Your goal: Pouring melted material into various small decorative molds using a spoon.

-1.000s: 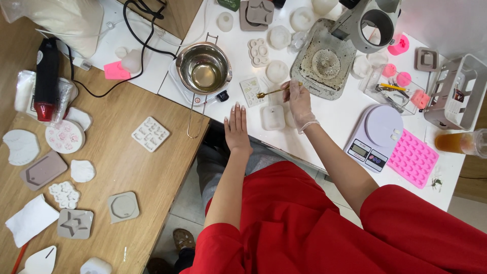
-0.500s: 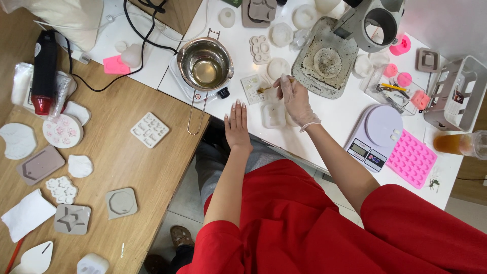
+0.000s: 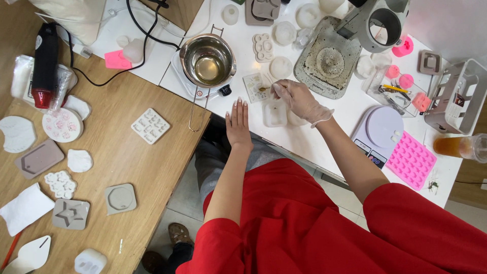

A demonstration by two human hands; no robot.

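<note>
Head view, looking down on white table (image 3: 314, 147) and wooden table (image 3: 127, 162).

Right hand (image 3: 299, 99), gloved: fingertips pinched together on handle of small spoon (image 3: 264, 89); bowl of spoon just past fingertips, over small flat mould (image 3: 255, 86). Contents of spoon too small to tell.

Left hand (image 3: 238, 124), bare: flat on table edge, palm down, fingers straight and pressed close together, holding nothing.

Beside right knuckles, toward body: square clear mould (image 3: 275, 112), touching or near glove; cannot tell which.

Beyond left fingertips: steel pot (image 3: 208, 61) with yellowish liquid, on small hot plate (image 3: 195, 90).

Past right fingertips: round white mould (image 3: 280, 67), grey tray (image 3: 329, 61).

By right forearm: kitchen scale (image 3: 378, 132), pink mould (image 3: 411, 161).

Handling judgement: spoon best kept level and low over mould cavity, tipped slowly; left hand well placed as brace; elbow kept off scale.
</note>
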